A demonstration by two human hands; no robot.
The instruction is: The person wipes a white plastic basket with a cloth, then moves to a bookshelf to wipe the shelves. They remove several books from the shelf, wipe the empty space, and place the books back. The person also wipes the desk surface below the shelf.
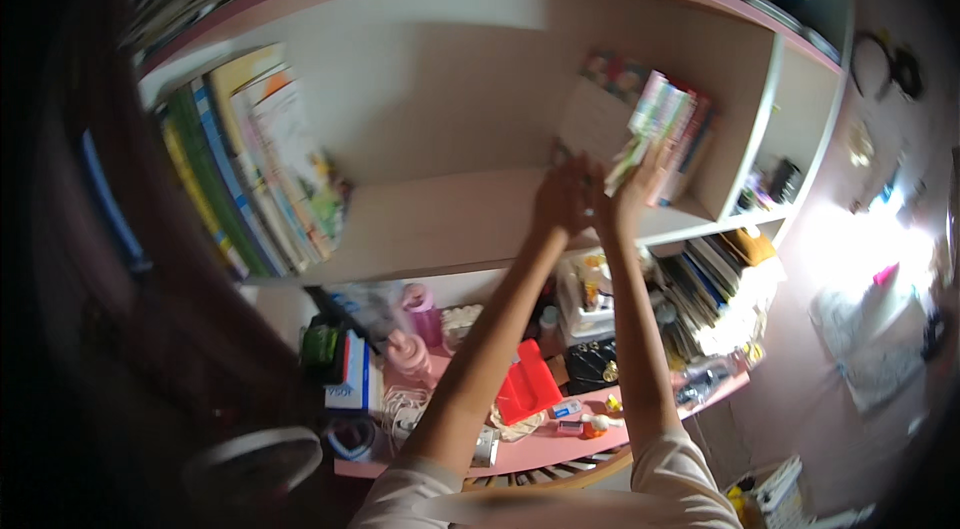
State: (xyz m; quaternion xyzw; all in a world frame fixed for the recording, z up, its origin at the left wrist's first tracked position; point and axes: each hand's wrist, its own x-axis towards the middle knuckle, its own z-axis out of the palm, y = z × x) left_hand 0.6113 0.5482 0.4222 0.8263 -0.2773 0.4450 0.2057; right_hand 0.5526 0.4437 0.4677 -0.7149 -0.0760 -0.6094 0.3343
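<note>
Both my arms reach up into a white shelf with a pink edge. My right hand (632,191) is against the lower ends of a small row of books (664,114) leaning at the shelf's right side; its fingers look stretched out along them. Close beside it on the left is my left hand (566,197), its fingers smeared by motion, so I cannot tell whether it grips anything. Just beyond it, a pale card or booklet with a patterned top (597,114) leans by the books, also blurred.
More books (235,169) lean at the shelf's left end. Below, a pink desk holds a red tray (527,384), pink bottles (420,314), a white container (585,299) and coiled cable (405,409). Papers and books (705,279) are stacked at the right. A bright light glares on the wall.
</note>
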